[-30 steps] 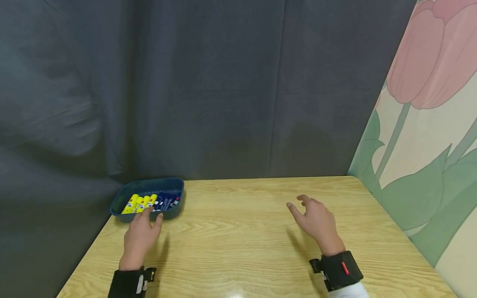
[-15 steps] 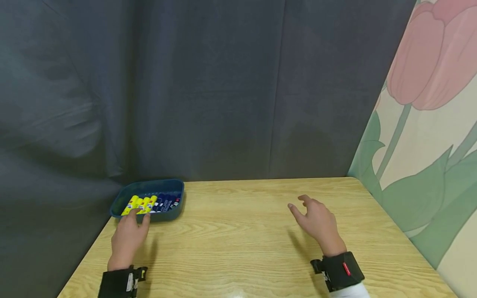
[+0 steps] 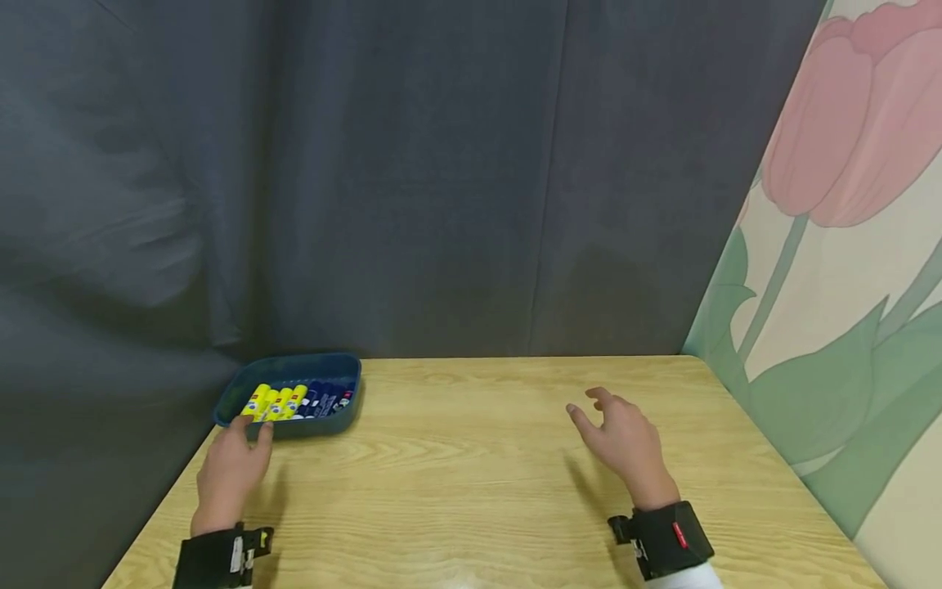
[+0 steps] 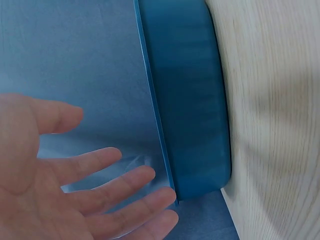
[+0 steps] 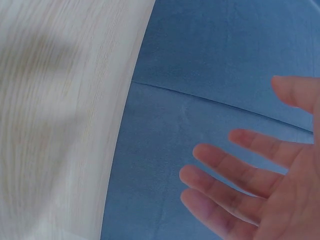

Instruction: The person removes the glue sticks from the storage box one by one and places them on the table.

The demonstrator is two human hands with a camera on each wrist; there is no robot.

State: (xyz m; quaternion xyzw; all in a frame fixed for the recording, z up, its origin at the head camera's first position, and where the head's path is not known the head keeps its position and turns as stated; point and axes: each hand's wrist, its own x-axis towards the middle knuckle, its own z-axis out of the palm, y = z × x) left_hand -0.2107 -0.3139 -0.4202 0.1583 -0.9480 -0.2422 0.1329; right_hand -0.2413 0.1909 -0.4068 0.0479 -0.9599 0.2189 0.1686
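Left hand and right hand are both relaxed, the left near one tray of several yellow tubes.

A tray is sitting on the table, at its far left corner, and tubes are lying side by side in it. A curtain is hanging behind the table and along its left side, while a wall is standing to the right. The left hand is hovering at the tray's near side, and the right hand is hovering over the table's right half, well apart from the tray.
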